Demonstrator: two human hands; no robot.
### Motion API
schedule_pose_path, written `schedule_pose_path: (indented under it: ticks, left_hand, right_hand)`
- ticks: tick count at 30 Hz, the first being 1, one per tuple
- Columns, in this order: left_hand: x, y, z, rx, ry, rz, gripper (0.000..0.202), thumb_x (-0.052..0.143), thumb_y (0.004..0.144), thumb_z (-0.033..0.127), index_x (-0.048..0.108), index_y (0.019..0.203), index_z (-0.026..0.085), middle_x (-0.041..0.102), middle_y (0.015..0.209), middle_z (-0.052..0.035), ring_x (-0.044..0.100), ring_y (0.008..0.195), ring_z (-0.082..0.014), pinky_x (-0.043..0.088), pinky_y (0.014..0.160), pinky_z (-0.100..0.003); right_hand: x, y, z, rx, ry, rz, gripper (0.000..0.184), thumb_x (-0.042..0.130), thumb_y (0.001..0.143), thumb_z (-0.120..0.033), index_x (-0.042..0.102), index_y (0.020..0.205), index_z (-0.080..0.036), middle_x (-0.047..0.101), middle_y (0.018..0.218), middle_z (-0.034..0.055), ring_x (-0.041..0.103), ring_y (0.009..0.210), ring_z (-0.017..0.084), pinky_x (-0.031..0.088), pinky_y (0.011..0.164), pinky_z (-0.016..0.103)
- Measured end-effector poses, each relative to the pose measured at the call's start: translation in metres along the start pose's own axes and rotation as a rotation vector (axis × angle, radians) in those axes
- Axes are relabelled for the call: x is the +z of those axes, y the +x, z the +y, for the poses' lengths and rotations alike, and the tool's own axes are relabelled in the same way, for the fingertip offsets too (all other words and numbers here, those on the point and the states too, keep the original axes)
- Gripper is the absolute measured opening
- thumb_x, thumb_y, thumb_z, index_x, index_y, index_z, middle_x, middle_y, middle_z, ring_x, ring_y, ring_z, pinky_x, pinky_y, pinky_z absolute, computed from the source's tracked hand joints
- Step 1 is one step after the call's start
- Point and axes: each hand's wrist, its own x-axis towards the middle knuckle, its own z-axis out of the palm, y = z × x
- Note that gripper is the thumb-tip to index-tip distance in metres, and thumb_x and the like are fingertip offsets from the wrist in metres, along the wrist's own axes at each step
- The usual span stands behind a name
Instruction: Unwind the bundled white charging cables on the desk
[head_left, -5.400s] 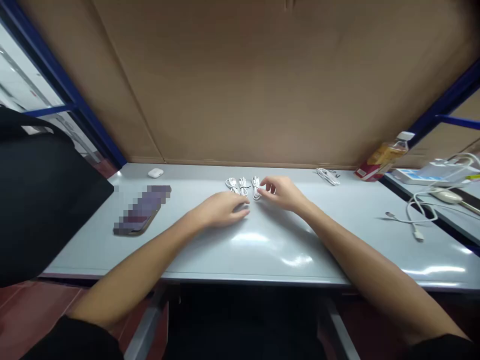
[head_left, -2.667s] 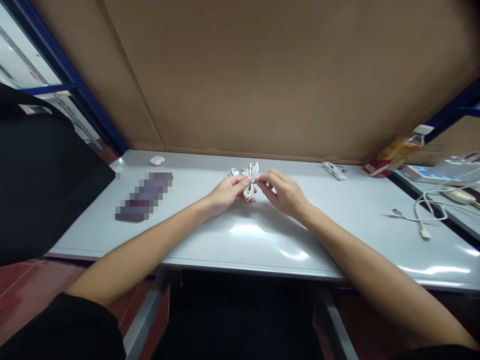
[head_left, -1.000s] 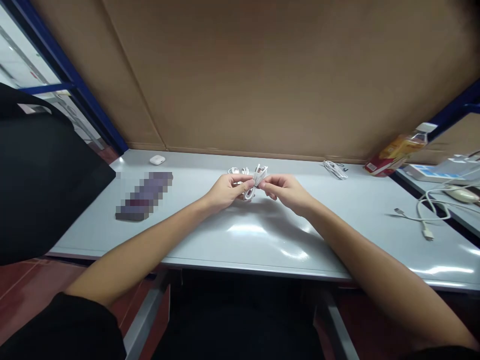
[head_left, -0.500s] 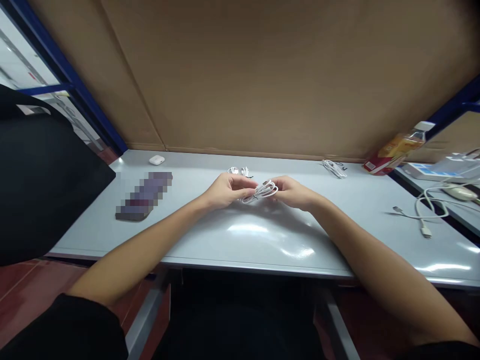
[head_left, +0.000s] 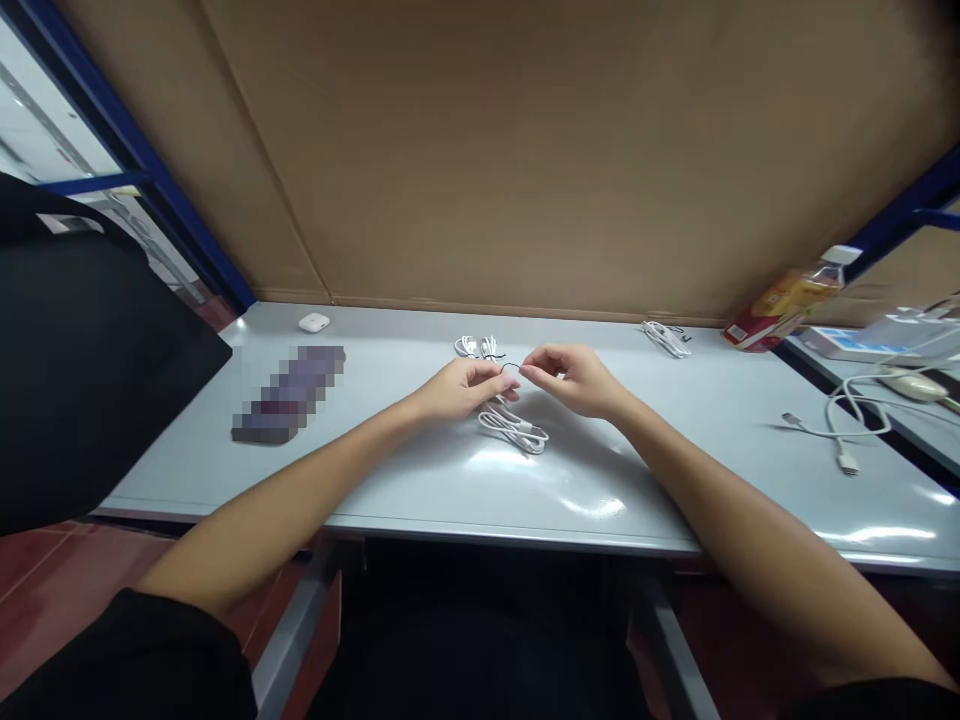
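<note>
My left hand and my right hand meet over the middle of the grey table. Both pinch a thin black twist tie between their fingertips. Just below them a white cable lies on the table in loose coils, its near end by my left fingers. Two more white cable bundles, still tied, lie just behind my hands.
A blurred dark phone and a white earbud case lie to the left. Another cable bundle, a tilted bottle and a loose white cable are to the right. A black bag stands at the left edge, a cardboard wall behind.
The third bundle was lifted from the row and held between both hands. Its tie has come off, the cable has dropped onto the table in loose coils, and my fingers now hold only the tie.
</note>
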Motion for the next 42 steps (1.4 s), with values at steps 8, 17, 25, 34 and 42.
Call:
schedule_pose_path:
  ticks: [8,17,25,34,42]
  left_hand:
    - [-0.008,-0.003,0.004,0.279,0.721,0.108,0.035,0.053,0.098,0.031,0.068,0.069,0.019,0.065,0.068,-0.0045,0.055,0.065,-0.0176,0.038,0.068,-0.032]
    - [0.003,-0.009,0.007,0.324,1.044,0.104,0.027,0.050,0.097,0.027,0.070,0.083,0.017,0.068,0.079,-0.0090,0.061,0.079,-0.0239,0.042,0.073,-0.036]
    - [-0.007,-0.015,0.011,0.280,0.679,-0.136,0.036,0.065,0.090,0.036,0.067,0.123,0.022,0.068,0.124,-0.0102,0.062,0.114,-0.0273,0.046,0.099,-0.037]
    - [0.012,-0.013,0.009,0.072,0.639,-0.036,0.039,0.069,0.087,0.047,0.070,0.117,0.021,0.067,0.090,-0.0040,0.062,0.079,-0.0217,0.043,0.070,-0.032]
    - [0.011,-0.011,0.011,0.046,0.392,0.056,0.027,0.063,0.090,0.045,0.057,0.083,0.020,0.063,0.075,0.0003,0.055,0.065,-0.0149,0.039,0.060,-0.029]
  right_hand:
    - [-0.013,0.000,0.001,-0.138,-0.292,-0.056,0.020,0.052,0.099,-0.034,0.067,0.090,-0.023,0.067,0.095,0.0067,0.056,0.079,0.021,0.040,0.070,0.034]
    - [-0.011,-0.004,-0.006,-0.167,-0.380,-0.074,0.017,0.056,0.095,-0.029,0.070,0.086,-0.024,0.067,0.092,0.0073,0.053,0.072,0.020,0.036,0.067,0.034]
    - [-0.055,0.004,0.053,0.168,-0.424,0.110,0.012,0.064,0.087,-0.027,0.070,0.078,-0.022,0.072,0.085,0.0098,0.058,0.071,0.023,0.040,0.066,0.038]
    - [-0.043,0.005,0.033,0.113,-0.510,0.154,0.026,0.067,0.088,-0.043,0.075,0.093,-0.019,0.073,0.090,0.0103,0.060,0.077,0.023,0.040,0.068,0.034]
    - [0.020,-0.013,-0.023,-0.030,-0.439,-0.247,0.017,0.064,0.088,-0.034,0.070,0.085,-0.019,0.066,0.089,0.0062,0.056,0.070,0.016,0.040,0.064,0.028]
